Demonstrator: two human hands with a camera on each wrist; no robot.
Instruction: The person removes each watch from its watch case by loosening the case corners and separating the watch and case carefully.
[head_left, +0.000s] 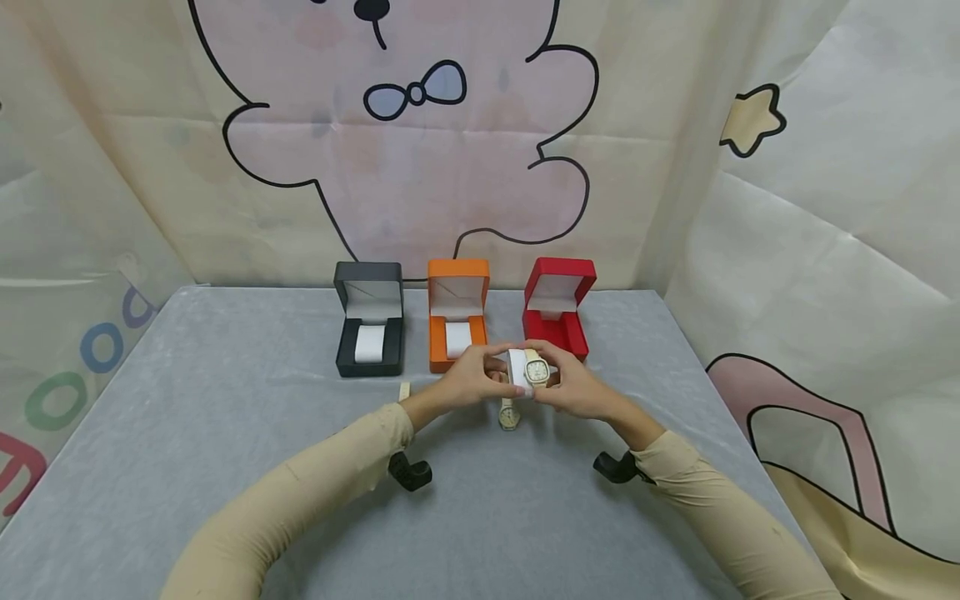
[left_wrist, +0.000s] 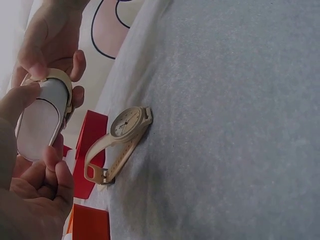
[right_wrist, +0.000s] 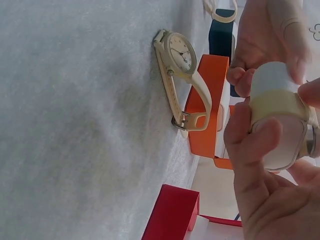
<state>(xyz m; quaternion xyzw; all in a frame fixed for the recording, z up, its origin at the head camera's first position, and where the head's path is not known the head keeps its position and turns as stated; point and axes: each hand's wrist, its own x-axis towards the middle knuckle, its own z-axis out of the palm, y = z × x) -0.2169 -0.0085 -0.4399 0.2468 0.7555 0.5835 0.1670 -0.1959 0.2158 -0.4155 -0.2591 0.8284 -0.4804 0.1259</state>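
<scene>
Above the table, both hands hold a white watch cushion [head_left: 516, 367] with a cream-strapped watch [head_left: 537, 372] round it. My left hand [head_left: 474, 377] grips one end of the cushion between thumb and fingers. From the other side, my right hand [head_left: 579, 388] pinches the cushion and strap, its thumb on the strap in the right wrist view. The cushion's flat oval end [left_wrist: 39, 130] shows in the left wrist view. A second cream watch [head_left: 509, 415], its strap buckled, lies on the table below the hands.
Three open watch boxes line the table's back: dark grey [head_left: 345, 354], orange [head_left: 437, 354] and red [head_left: 558, 332]. White cushions sit in the grey and orange ones. Another cream strap [head_left: 404, 391] shows beside the left forearm. Patterned curtains [head_left: 637, 100] surround the table.
</scene>
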